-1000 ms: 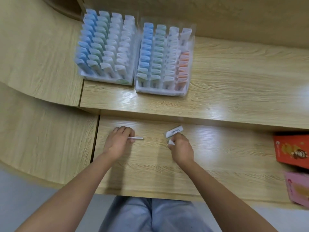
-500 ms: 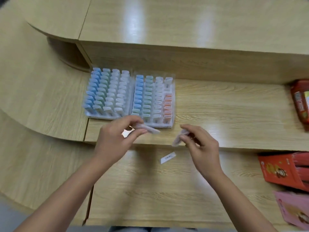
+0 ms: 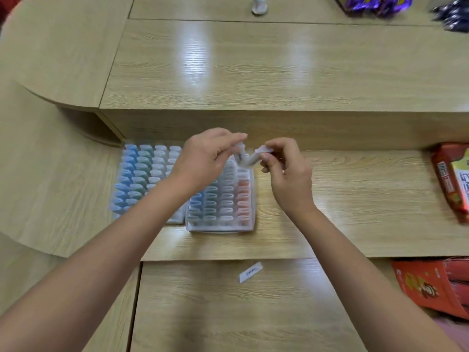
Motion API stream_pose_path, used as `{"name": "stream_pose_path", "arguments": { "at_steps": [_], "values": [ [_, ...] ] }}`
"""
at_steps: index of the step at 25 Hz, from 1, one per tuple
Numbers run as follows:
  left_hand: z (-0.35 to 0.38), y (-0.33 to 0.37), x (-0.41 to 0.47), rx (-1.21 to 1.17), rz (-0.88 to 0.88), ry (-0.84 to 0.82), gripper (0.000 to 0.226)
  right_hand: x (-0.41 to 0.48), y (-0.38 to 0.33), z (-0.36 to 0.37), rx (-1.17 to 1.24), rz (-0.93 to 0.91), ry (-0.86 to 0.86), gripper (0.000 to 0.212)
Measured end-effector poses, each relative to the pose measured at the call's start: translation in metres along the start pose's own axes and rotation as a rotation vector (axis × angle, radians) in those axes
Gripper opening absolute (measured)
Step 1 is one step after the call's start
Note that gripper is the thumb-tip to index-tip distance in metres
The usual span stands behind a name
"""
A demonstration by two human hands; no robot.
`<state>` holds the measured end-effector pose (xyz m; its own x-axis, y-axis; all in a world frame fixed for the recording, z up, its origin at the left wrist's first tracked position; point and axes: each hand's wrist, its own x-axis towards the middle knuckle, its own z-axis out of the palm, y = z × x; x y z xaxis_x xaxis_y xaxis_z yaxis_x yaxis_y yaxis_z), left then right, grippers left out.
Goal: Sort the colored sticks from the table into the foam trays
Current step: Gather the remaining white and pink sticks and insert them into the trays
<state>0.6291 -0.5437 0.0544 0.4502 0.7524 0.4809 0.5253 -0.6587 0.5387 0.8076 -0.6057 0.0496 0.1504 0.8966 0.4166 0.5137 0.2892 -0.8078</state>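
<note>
Nearest: lower surface [image 3: 253,321], pale wood grain. One loose stick [image 3: 250,272] lies flat on it, white with a printed label, far end angled toward 2 o'clock, well apart from both hands. At 3 o'clock of it, by the frame edge, an open red carton [image 3: 431,288]. Both forearms cross above this level. The left forearm hides the near right part of the left tray [image 3: 176,220]. One step up, the middle surface [image 3: 355,212] carries two foam trays side by side, seemingly touching. The left tray holds upright columns of blue, green and white sticks. The right tray [image 3: 220,228] holds blue, green and white columns, with orange ones along its 3 o'clock side. The left hand [image 3: 203,158] hangs over the right tray's far end and blocks the far left slots; its grip pinches a white stick [image 3: 239,155] pointing down. The right hand [image 3: 286,171] sits at 3 o'clock of it, its grip pinching a second white stick [image 3: 255,157] held aslant. The two sticks' lower ends come together; blur hides whether they touch. A red snack pack [image 3: 451,179] lies at the 3 o'clock edge. Farthest: upper surface [image 3: 253,67], glare streaks; a small white object [image 3: 259,5] at 12 o'clock, purple wrappers [image 3: 368,2] and dark wrappers [image 3: 454,13] toward 1 o'clock.
</note>
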Motion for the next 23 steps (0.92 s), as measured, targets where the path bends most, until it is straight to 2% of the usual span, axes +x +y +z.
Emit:
{"name": "stream_pose_path", "arguments": {
  "at_steps": [4, 8, 11, 17, 23],
  "values": [
    [0.016, -0.010, 0.000, 0.044, -0.019, -0.075, 0.022, -0.003, 0.022, 0.012, -0.105, -0.042, -0.088, 0.004],
    [0.020, -0.013, 0.003, 0.122, -0.129, -0.166, 0.018, -0.002, 0.032, 0.020, -0.136, -0.034, -0.137, 0.005],
    [0.022, -0.015, 0.004, 0.135, -0.147, -0.162, 0.015, -0.002, 0.038, 0.026, -0.157, -0.029, -0.190, 0.006],
    [0.025, -0.016, 0.007, -0.044, -0.219, -0.222, 0.012, -0.005, 0.044, 0.029, -0.205, -0.079, -0.202, 0.008],
    [0.023, -0.016, 0.007, -0.099, -0.237, -0.270, 0.013, -0.009, 0.042, 0.027, -0.179, -0.093, -0.218, 0.004]
  ]
}}
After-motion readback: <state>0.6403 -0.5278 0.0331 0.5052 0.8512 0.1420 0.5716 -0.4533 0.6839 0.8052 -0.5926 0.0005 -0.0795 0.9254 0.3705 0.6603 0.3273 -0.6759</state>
